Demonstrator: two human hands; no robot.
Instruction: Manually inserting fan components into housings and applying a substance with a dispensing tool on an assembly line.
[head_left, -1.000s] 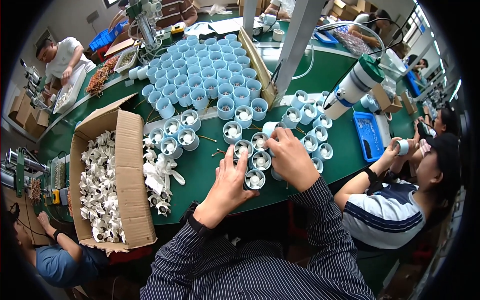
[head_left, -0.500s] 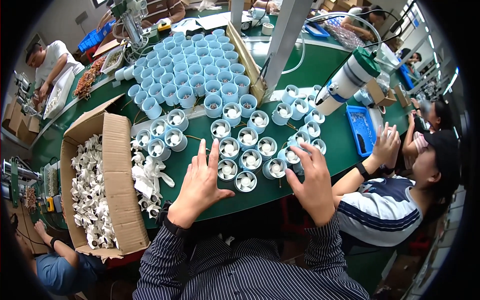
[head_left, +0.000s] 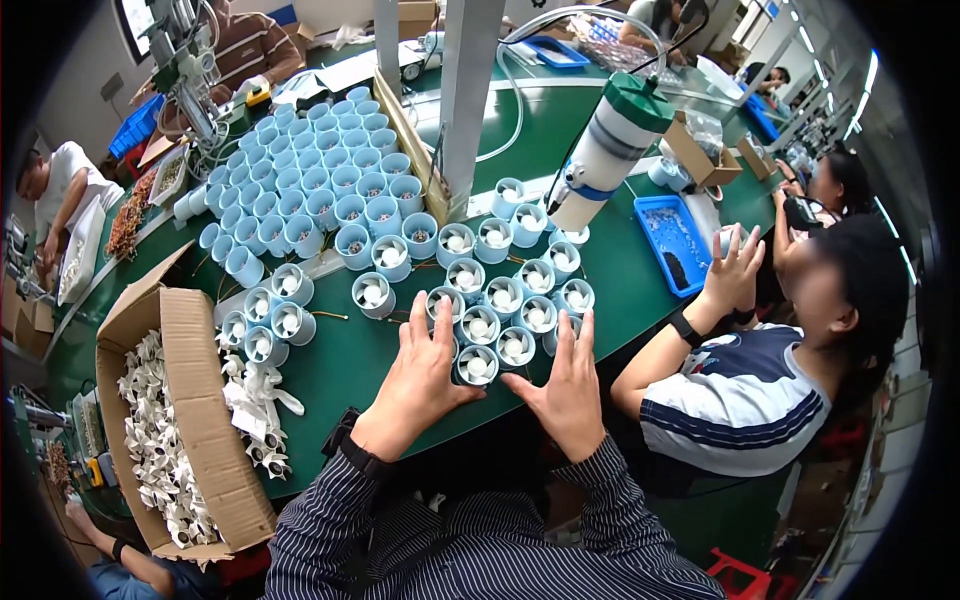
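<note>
Light blue cylindrical housings with white fan impellers stand upright in a close cluster (head_left: 502, 296) on the green table before me. My left hand (head_left: 422, 378) is at the cluster's near left side, fingers stretched up along the outer housings. My right hand (head_left: 566, 392) is at the near right side, with fingers spread against the outermost ones. Both hands are open and flank the cluster from two sides; exact fingertip contact is hard to see. A smaller group of fan housings (head_left: 268, 318) stands left of my left hand. Behind are rows of blue housings (head_left: 310, 165) without impellers.
A cardboard box (head_left: 215, 420) of white impellers stands at left, with white gloves (head_left: 258, 400) beside it. A white and green cylindrical tool (head_left: 606, 150) hangs at right above the table. Beyond it lies a blue tray (head_left: 672, 245). A co-worker (head_left: 740, 400) sits close on my right.
My hands have come closer together, and the right-hand fan housings now stand tighter against the middle ones. The view has shifted, so the table's contents appear further left.
</note>
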